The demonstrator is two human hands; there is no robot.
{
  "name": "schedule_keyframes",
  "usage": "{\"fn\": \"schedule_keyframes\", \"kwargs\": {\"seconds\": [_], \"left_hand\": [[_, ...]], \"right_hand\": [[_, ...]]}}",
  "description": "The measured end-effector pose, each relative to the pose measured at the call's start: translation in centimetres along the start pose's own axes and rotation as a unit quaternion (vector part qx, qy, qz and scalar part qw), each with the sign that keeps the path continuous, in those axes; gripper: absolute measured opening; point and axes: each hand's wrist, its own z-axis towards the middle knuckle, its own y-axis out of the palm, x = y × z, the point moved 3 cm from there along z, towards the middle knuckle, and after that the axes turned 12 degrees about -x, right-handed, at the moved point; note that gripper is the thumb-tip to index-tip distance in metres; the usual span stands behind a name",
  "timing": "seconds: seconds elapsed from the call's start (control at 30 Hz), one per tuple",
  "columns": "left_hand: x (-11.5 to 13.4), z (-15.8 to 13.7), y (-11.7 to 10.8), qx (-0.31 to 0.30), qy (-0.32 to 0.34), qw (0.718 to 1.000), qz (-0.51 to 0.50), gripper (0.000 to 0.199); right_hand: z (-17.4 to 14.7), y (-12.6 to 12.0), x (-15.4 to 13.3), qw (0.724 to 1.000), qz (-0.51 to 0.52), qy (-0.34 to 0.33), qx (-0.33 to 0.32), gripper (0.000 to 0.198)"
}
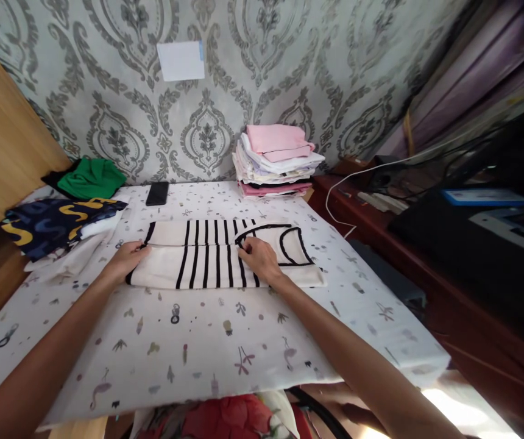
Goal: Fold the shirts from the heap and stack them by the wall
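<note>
A cream knit top with black stripes (198, 265) lies flat across the table, its sides folded in to meet along the middle. Its black-edged neckline and armhole are at the right end. My left hand (127, 259) pinches the black hem at the left end, near the middle seam. Toward the right, my right hand (258, 257) has its fingers closed on the black-trimmed edge of the top, thumb and forefinger together. Parts of the fabric under both hands are hidden.
A stack of folded clothes (278, 161) stands at the back right by the wall. A black phone (157, 194) lies at the back. Rumpled green (92, 178) and navy printed clothes (56, 224) sit at the left. A white cable (357, 174) hangs beyond the table's right edge.
</note>
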Motion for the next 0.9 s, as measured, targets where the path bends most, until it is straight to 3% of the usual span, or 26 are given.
{"fn": "schedule_keyframes", "kwargs": {"seconds": [0.13, 0.27, 0.37, 0.47, 0.57, 0.7, 0.9], "left_hand": [[1.2, 0.2, -0.4, 0.009, 0.010, 0.981, 0.196, 0.023], [1.8, -0.9, -0.9, 0.019, -0.028, 0.957, 0.288, 0.026], [2.2, -2.1, -1.1, 0.072, -0.032, 0.939, 0.334, 0.035], [3.2, -2.9, -0.1, 0.099, 0.083, 0.933, 0.337, 0.044], [3.8, -3.0, 2.4, 0.021, 0.199, 0.918, 0.343, 0.056], [2.9, -2.4, 5.3, -0.065, 0.199, 0.892, 0.400, 0.067], [1.0, -1.4, 5.6, -0.051, 0.196, 0.877, 0.435, 0.073]], "right_hand": [[0.3, 0.2, -0.1, 0.999, -0.022, -0.017, 0.018, 0.016], [0.3, 0.4, 0.6, 0.999, -0.022, -0.026, 0.026, 0.011], [-0.1, 0.4, 0.3, 0.991, -0.047, -0.090, 0.084, 0.023], [-0.6, 1.1, -1.0, 0.963, -0.112, -0.215, 0.114, 0.039], [-0.6, 2.6, -1.9, 0.943, -0.173, -0.282, 0.046, 0.049], [-0.5, 3.7, -1.9, 0.949, -0.204, -0.233, -0.052, 0.057], [-1.6, 2.5, -2.2, 0.961, -0.188, -0.193, -0.069, 0.058]]}}
